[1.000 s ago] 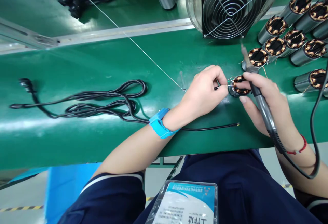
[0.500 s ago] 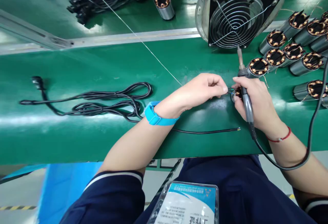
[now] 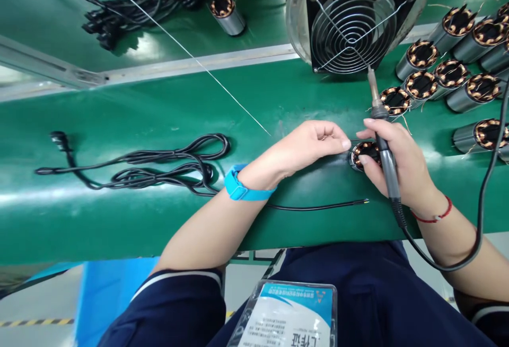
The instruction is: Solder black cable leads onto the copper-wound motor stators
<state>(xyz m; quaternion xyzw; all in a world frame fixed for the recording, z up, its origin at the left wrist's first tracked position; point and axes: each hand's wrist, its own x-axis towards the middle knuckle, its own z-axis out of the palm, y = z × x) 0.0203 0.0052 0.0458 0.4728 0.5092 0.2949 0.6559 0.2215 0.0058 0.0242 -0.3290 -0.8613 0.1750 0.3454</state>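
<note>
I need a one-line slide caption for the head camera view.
Left hand at the edge of a copper-wound stator, right hand holding a soldering iron, wire-guarded fan beyond.

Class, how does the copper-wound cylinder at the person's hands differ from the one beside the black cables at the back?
The near cylinder is partly hidden by the right hand, while no hand is on the far cylinder. The near cylinder shows mainly its wound end; the far cylinder also shows much of its silvery side. Both have copper-coloured windings.
</note>
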